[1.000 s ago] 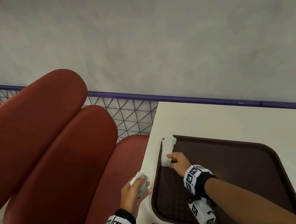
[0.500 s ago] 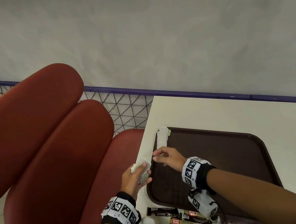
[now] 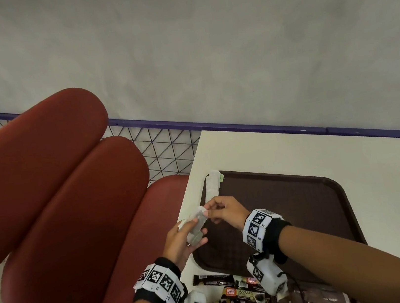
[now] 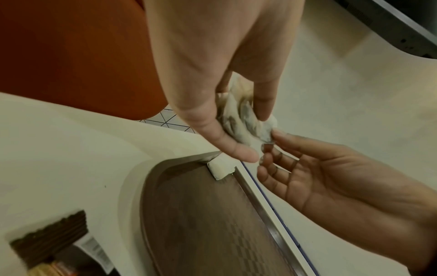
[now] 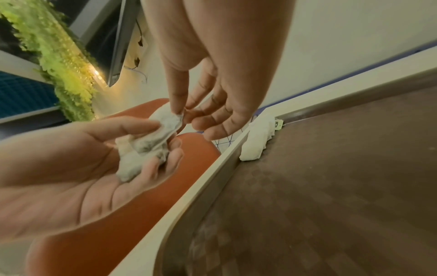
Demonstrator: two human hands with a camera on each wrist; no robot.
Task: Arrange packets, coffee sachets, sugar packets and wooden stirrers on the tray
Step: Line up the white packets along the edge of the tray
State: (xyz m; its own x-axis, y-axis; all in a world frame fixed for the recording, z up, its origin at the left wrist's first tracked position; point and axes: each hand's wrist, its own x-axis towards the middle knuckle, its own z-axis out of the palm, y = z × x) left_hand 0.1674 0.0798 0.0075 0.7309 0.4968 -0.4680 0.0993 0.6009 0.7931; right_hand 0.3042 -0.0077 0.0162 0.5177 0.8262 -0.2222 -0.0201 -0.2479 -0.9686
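A small stack of white packets lies in my left hand, which holds it over the table's left edge beside the brown tray. My right hand pinches the upper corner of the top packet between thumb and forefinger. A row of white packets lies along the tray's far left rim. Several dark coffee sachets lie in a heap on the table in front of the tray.
The white table stands against a grey wall with a purple rail. Red padded seats fill the left side, close to the table's edge. Most of the tray's floor is bare.
My right hand has left the packet row on the tray and come back left to my left hand, where it now pinches the top packet. The left hand rose slightly toward it.
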